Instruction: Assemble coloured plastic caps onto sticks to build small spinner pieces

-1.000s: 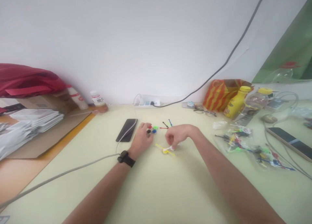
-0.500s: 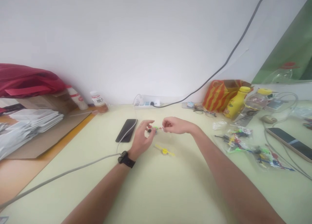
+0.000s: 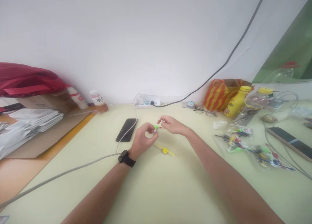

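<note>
My left hand (image 3: 144, 138), with a black watch on its wrist, pinches a small white and green plastic piece (image 3: 155, 128) between thumb and forefinger. Close to its right is my right hand (image 3: 172, 124), fingers drawn together on a thin white plastic piece (image 3: 161, 120). A small red part (image 3: 162, 127) shows just under those fingers; which hand bears it I cannot tell. Below both hands, on the table, lies a yellow plastic piece (image 3: 165, 151) with a round middle and two thin arms.
A black phone (image 3: 126, 130) with a cable across it lies left of my hands. Bagged coloured plastic parts (image 3: 236, 139), glasses (image 3: 204, 112), a yellow bottle (image 3: 237, 102) and another phone (image 3: 291, 142) are at right. A power strip (image 3: 147, 102) stands by the wall.
My left thumb and forefinger have closed on the small piece. My right hand has moved slightly left, and a thin white piece now shows at its fingers.
</note>
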Motion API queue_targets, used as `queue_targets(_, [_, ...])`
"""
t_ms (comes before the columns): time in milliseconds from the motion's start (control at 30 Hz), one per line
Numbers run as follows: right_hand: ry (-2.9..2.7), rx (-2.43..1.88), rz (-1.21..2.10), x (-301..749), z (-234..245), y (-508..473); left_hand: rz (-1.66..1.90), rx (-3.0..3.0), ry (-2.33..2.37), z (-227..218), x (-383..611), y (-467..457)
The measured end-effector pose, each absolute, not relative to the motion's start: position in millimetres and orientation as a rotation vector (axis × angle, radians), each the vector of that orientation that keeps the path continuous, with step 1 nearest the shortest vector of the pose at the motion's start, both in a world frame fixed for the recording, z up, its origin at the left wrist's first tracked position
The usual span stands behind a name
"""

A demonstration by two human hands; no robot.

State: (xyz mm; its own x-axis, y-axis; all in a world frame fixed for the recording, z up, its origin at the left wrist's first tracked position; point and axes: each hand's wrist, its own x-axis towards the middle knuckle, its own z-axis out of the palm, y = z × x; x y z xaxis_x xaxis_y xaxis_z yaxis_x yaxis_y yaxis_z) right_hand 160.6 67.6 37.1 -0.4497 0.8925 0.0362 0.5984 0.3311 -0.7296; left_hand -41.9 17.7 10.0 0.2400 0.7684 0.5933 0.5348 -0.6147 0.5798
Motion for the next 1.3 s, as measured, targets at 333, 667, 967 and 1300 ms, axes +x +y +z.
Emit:
queue_targets(333, [-2.304,-1.535,0.46,179,48,63,1.011,2.341,1.349,4,-51,27])
queue_targets(667, [-2.702,-1.114,1.116,158,60,45,1.109,2.358,1.623,1,-54,29])
queue_targets(967, [-2.839,-1.232,1.164,152,64,39,1.039,2.425,1.607,-1,-55,32])
queue_targets(1300, [-2.584,-1.269,0.959,151,44,48,0.766,2.511,1.502,-38,-66,44])
